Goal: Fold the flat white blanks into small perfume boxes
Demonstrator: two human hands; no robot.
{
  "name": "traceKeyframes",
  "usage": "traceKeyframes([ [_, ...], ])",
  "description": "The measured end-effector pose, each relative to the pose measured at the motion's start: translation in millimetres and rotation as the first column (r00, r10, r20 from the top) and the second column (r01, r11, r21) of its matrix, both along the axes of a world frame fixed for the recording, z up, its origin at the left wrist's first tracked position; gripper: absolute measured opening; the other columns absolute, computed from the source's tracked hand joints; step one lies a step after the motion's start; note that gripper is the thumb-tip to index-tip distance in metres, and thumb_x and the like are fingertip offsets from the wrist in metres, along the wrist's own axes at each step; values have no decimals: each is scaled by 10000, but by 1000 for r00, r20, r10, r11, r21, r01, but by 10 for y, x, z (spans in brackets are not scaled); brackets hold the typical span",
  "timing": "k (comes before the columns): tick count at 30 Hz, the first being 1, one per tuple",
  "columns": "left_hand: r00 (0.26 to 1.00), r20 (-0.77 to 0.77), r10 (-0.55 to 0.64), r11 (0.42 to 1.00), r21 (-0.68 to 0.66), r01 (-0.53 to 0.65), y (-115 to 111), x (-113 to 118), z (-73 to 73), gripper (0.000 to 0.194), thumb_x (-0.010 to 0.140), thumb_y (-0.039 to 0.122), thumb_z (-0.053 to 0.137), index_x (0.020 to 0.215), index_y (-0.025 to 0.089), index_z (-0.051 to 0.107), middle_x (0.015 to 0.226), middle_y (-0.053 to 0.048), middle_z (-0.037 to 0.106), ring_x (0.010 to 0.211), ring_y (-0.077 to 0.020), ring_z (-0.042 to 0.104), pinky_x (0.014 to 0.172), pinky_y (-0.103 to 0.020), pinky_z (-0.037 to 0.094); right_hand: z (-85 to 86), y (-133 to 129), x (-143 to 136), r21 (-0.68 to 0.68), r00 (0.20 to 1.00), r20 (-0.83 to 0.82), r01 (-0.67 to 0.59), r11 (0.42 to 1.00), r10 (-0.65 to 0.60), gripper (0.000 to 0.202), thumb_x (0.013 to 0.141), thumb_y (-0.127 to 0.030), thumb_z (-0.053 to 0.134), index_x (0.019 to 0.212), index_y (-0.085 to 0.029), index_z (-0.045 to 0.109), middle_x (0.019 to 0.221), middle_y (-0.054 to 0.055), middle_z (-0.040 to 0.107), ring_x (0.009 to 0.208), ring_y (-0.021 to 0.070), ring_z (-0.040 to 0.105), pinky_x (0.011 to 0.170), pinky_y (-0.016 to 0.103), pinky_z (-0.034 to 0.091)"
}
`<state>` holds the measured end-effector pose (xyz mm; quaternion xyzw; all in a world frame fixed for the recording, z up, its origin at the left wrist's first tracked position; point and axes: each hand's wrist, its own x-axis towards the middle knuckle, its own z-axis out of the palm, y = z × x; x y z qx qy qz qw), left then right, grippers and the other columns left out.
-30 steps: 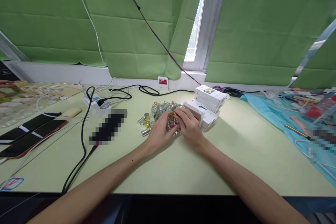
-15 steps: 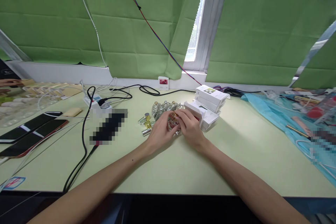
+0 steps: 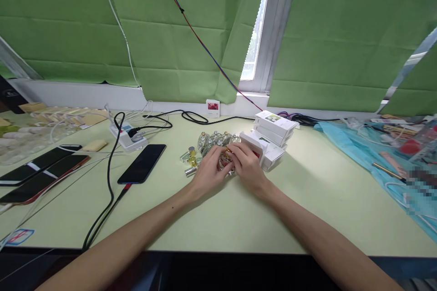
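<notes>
My left hand (image 3: 211,166) and my right hand (image 3: 248,163) meet over the middle of the table. Between their curled fingers is a clear glass bottle (image 3: 224,160) with a gold neck, perfume-like and largely covered by the fingers. The right fingertips pinch near its gold top, while the left hand wraps the body. Just behind stand several similar glass bottles (image 3: 203,140) with gold tops. Left of the left hand lie small shiny silver and gold caps (image 3: 190,171). An open white box (image 3: 251,141) with a red inside leans beside the right hand.
White boxes (image 3: 273,122) are stacked behind the right hand. A phone (image 3: 142,163) on a cable lies left, near a power strip (image 3: 128,138). Two more dark phones (image 3: 44,177) lie farther left. Blue plastic sheeting (image 3: 344,145) with clutter covers the right side.
Another person's hand at the far left edge has gone out of view. My hands stay nearly still around the bottle, with only slight finger movement.
</notes>
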<state>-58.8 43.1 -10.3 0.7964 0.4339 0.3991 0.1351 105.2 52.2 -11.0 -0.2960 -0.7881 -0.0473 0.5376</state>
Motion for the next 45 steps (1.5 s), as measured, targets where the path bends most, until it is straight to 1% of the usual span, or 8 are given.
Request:
traceKeyframes([
  [8, 1000, -3, -2, 1000, -13, 2, -4, 5, -12, 200, 950, 264, 588, 1144, 223, 562, 1067, -29, 578, 647, -107, 550, 640, -287, 490, -1, 3, 1, -33, 1000, 10, 6, 999, -6, 232, 1047, -163, 439, 1137, -205, 649, 1052, 114, 687, 962, 220, 666, 842, 376, 588],
  [17, 1000, 4, 10, 1000, -2, -10, -12, 18, 7, 147, 927, 228, 582, 1071, 212, 562, 1059, -29, 580, 639, -102, 536, 631, -280, 482, -7, 8, -3, -58, 1000, -3, 22, 998, -23, 173, 1045, -209, 486, 1112, -206, 645, 1026, 97, 672, 948, 214, 650, 849, 366, 573],
  [21, 1000, 26, 2, 1000, -27, -1, -3, 14, -8, 183, 929, 247, 572, 1108, 208, 566, 1089, -37, 586, 609, -91, 532, 627, -290, 495, 31, -38, -5, -43, 999, 21, 46, 998, -45, 212, 1021, -209, 526, 1201, -202, 637, 1090, 108, 692, 1010, 245, 625, 884, 401, 566],
  [25, 1000, 31, -3, 1000, -20, 3, 8, 10, -21, 227, 937, 245, 557, 1160, 207, 563, 1094, -49, 590, 653, -108, 554, 645, -293, 509, 26, -58, -7, -51, 999, 34, 27, 998, -25, 294, 1008, -170, 519, 1285, -204, 612, 1156, 109, 696, 1062, 257, 607, 924, 422, 557],
  [28, 1000, 13, -5, 1000, 0, 5, 3, 8, -9, 214, 932, 231, 565, 1145, 211, 569, 1055, -40, 583, 685, -121, 561, 667, -295, 513, 5, -43, -7, -55, 999, 31, 21, 998, -19, 285, 1018, -153, 491, 1262, -209, 627, 1135, 106, 698, 1035, 249, 604, 910, 415, 558],
  [32, 1000, 19, -14, 1000, -9, 14, -12, 9, 13, 199, 929, 232, 575, 1128, 217, 576, 1030, -37, 575, 686, -128, 555, 649, -290, 507, -15, -13, -5, -58, 999, 28, 32, 998, -31, 260, 1028, -161, 480, 1223, -203, 647, 1106, 110, 694, 1016, 246, 601, 892, 400, 556],
  [39, 1000, 13, -28, 1000, -5, 28, -28, 25, 31, 65, 945, 241, 557, 1001, 209, 566, 1020, -34, 575, 683, -124, 538, 628, -279, 481, -20, 2, -2, -65, 998, 30, 63, 996, -61, 208, 1027, -191, 514, 1161, -197, 673, 1018, 104, 678, 953, 237, 613, 843, 371, 548],
  [45, 999, 10, -34, 999, -8, 34, -23, 25, 24, 55, 942, 236, 560, 988, 205, 562, 1029, -37, 564, 685, -123, 538, 625, -280, 483, -6, -11, -3, -62, 996, 32, 82, 995, -80, 210, 1037, -220, 504, 1154, -201, 677, 998, 100, 679, 926, 238, 598, 821, 388, 544],
])
